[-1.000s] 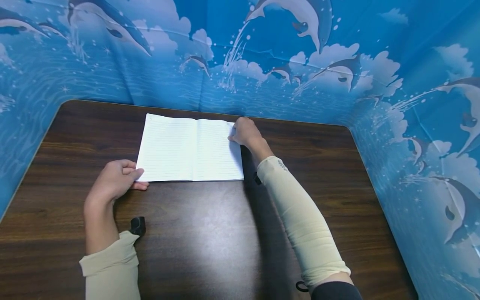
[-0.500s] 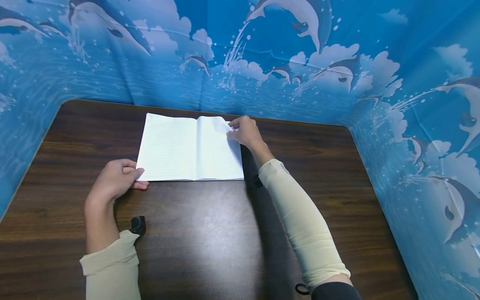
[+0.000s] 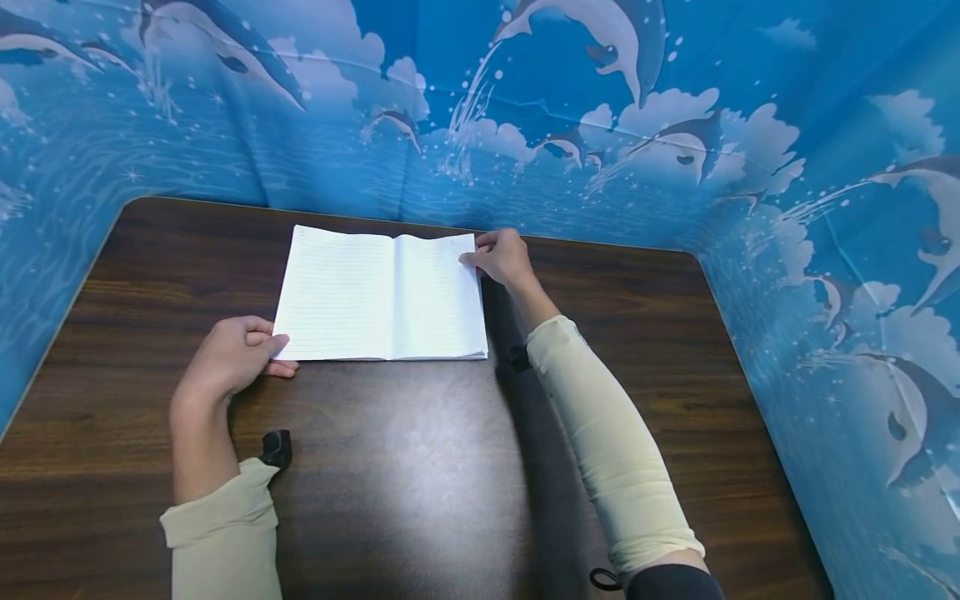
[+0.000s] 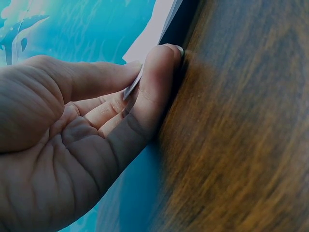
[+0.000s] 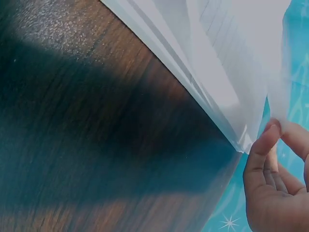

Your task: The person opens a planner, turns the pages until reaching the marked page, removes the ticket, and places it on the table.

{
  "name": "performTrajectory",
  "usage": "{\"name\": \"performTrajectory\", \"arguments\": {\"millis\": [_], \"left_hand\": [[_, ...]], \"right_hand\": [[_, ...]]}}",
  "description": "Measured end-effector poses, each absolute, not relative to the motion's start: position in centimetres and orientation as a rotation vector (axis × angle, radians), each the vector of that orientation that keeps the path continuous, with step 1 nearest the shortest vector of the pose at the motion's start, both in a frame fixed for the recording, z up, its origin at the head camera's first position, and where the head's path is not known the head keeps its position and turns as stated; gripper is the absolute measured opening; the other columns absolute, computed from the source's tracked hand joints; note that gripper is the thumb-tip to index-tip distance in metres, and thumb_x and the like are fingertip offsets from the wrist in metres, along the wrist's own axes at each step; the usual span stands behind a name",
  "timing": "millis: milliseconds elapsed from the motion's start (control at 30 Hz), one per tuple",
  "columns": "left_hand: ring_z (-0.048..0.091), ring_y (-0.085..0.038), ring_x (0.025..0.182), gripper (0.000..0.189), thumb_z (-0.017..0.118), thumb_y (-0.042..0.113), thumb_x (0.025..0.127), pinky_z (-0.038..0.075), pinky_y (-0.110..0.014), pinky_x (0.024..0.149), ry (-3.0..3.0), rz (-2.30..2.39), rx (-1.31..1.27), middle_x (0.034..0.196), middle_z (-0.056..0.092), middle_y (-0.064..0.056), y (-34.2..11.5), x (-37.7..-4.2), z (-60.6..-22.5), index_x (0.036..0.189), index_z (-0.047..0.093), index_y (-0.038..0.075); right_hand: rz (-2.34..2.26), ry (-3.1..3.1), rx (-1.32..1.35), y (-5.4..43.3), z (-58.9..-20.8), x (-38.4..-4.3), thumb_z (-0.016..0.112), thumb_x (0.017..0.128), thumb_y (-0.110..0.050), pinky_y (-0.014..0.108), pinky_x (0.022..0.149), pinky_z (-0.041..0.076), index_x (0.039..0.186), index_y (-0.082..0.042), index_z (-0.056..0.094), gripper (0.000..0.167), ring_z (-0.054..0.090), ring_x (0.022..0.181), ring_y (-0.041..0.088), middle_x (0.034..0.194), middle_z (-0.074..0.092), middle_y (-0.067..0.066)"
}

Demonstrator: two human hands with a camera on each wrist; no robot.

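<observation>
A lined notebook (image 3: 337,292) lies spread open near the far edge of the table, its ruled pages facing up. At its near left corner my left hand (image 3: 232,358) pinches the paper, thumb on top and fingers beneath; the left wrist view shows the sheets (image 4: 149,36) between thumb and fingers. My right hand (image 3: 504,257) is at the far right corner. In the right wrist view, thumb and finger pinch the corner of a page (image 5: 277,82), which stands lifted off the sheets under it (image 5: 212,92).
The dark wood-grain table (image 3: 420,467) ends just behind the notebook. A blue dolphin-print curtain (image 3: 465,108) hangs along the back and sides. A black device (image 3: 276,448) sits at the left wrist, and a small black loop (image 3: 604,579) shows beside the right forearm.
The page that bulged up beside the right hand half a second ago now stretches flatter to its corner. My right hand has shifted slightly right. The left hand keeps its place.
</observation>
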State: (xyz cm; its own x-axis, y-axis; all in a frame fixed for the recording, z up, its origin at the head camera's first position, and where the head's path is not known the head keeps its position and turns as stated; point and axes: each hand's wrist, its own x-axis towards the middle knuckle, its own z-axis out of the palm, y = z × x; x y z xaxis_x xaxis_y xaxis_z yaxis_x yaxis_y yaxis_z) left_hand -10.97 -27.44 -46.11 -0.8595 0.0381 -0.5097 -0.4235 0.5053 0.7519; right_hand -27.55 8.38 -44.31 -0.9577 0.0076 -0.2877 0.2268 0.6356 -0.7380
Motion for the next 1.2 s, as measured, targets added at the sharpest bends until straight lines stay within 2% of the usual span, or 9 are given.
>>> {"name": "performTrajectory", "arguments": {"millis": [133,267,533,867,1200], "left_hand": [[0.078,-0.007,0.077,0.053,0.048,0.022,0.116,0.028,-0.072,0.117,2.288,1.321,-0.316,0.087,0.082,-0.001,-27.5,-10.9,-46.2,0.151,0.039,-0.017],[0.079,-0.008,0.077,0.054,0.048,0.022,0.116,0.028,-0.073,0.117,2.277,1.324,-0.333,0.086,0.082,-0.001,-27.5,-11.0,-46.3,0.152,0.038,-0.017],[0.079,-0.008,0.077,0.054,0.048,0.022,0.116,0.027,-0.073,0.117,2.273,1.326,-0.341,0.085,0.082,-0.001,-27.5,-11.0,-46.4,0.152,0.038,-0.017],[0.08,-0.009,0.078,0.053,0.049,0.021,0.116,0.028,-0.074,0.117,2.278,1.333,-0.337,0.088,0.082,-0.001,-27.4,-10.9,-46.3,0.151,0.039,-0.017],[0.079,-0.009,0.078,0.057,0.05,0.024,0.115,0.026,-0.074,0.118,2.278,1.315,-0.333,0.085,0.082,0.001,-27.5,-11.1,-46.3,0.154,0.036,-0.016]], "right_hand": [[-1.294,2.541,0.242,8.4,-44.2,-27.6,0.081,0.099,-0.018,0.041,0.092,0.065,0.134,0.0,0.071,0.041,0.077,0.084,0.023,0.109,0.077,0.017],[-1.358,2.505,0.291,8.0,-44.0,-27.6,0.079,0.1,-0.021,0.043,0.095,0.064,0.125,-0.002,0.073,0.032,0.073,0.084,0.02,0.11,0.074,0.015],[-1.429,2.501,0.245,6.0,-42.4,-27.3,0.077,0.102,-0.024,0.047,0.094,0.064,0.105,-0.005,0.071,0.02,0.067,0.076,0.018,0.091,0.066,0.007],[-1.436,2.488,0.202,4.8,-41.4,-27.1,0.075,0.103,-0.024,0.042,0.088,0.065,0.103,-0.005,0.071,0.019,0.067,0.069,0.015,0.085,0.065,0.005],[-1.505,2.427,0.162,3.4,-40.4,-26.8,0.074,0.104,-0.023,0.049,0.095,0.063,0.105,-0.003,0.069,0.02,0.066,0.069,0.016,0.091,0.065,0.009]]}}
